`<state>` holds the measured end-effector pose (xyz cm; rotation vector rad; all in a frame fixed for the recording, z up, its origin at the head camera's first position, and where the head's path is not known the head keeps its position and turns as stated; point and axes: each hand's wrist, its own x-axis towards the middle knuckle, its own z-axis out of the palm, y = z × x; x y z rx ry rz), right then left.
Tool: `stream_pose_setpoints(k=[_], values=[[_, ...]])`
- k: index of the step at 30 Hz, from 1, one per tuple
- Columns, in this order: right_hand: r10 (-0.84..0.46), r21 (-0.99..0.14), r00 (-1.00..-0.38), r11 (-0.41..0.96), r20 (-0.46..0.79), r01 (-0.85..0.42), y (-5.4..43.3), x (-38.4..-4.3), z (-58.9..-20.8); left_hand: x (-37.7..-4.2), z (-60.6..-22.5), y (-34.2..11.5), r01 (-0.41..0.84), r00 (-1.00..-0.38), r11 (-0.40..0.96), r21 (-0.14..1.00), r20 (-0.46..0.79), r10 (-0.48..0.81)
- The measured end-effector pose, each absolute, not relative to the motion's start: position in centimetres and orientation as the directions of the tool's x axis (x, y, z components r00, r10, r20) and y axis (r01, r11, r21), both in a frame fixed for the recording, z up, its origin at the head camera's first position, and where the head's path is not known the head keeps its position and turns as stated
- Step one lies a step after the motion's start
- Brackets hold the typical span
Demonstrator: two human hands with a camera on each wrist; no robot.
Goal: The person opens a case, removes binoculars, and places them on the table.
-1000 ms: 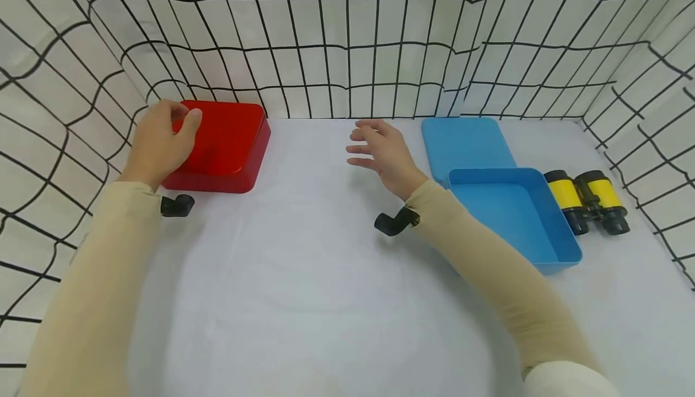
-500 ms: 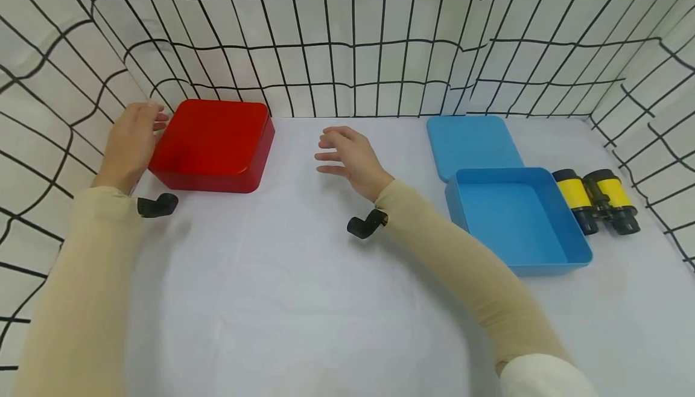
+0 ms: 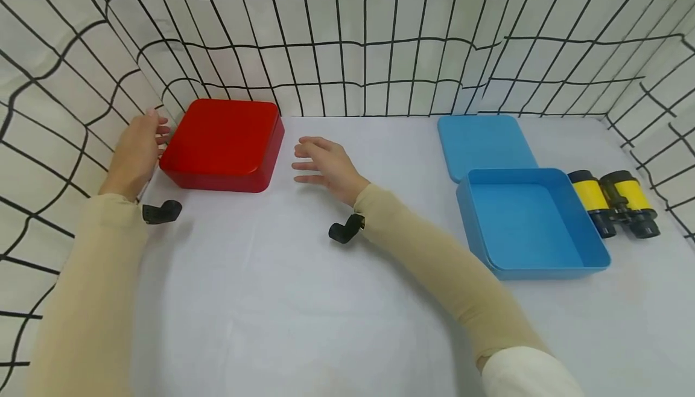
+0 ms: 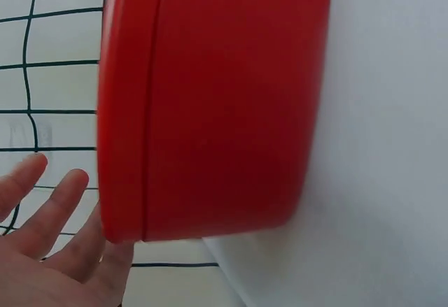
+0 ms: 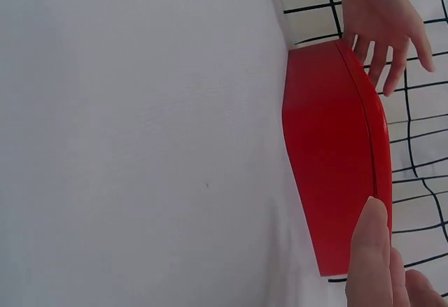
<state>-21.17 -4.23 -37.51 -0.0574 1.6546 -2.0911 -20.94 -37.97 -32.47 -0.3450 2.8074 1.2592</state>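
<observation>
A red lidded box (image 3: pixel 222 137) lies at the back left of the white table, its lid on. Beside its left side is my left hand (image 3: pixel 134 151), fingers extended; in the left wrist view the left fingers (image 4: pixel 52 230) are spread by the box corner, and contact cannot be told. My right hand (image 3: pixel 330 168) hovers to the right of the box, apart from it, with loosely bent fingers and nothing in them. The right wrist view shows the right fingers (image 5: pixel 371 251) in front of the red box (image 5: pixel 329 139), with the left hand beyond it.
An open blue box (image 3: pixel 532 222) stands at the right, with a flat blue lid (image 3: pixel 485 146) behind it. Yellow and black binoculars (image 3: pixel 616 204) lie at its right side. Black wire mesh (image 3: pixel 364 44) encloses the back and sides of the white table (image 3: pixel 304 300).
My left hand has moved from over the red box to its left side. The right hand has moved left, closer to the box. The view has shifted slightly.
</observation>
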Motion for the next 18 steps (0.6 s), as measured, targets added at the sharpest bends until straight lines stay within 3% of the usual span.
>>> stream_pose_setpoints(k=[5,12,18], values=[[-0.408,-0.932,-0.875,-0.127,-0.262,0.338,-5.8,-21.2,-37.5,-20.9,-33.3,-38.8,-0.223,-0.975,0.631,0.743,-0.158,-0.159],[-0.411,-0.935,-0.873,-0.113,-0.264,0.336,-7.5,-21.5,-37.9,-21.2,-34.6,-39.6,-0.235,-0.972,0.403,0.884,-0.204,-0.118],[-0.396,-0.946,-0.889,-0.124,-0.231,0.301,-9.1,-21.5,-38.4,-20.7,-35.3,-40.5,-0.288,-0.957,0.358,0.888,-0.285,-0.062]])
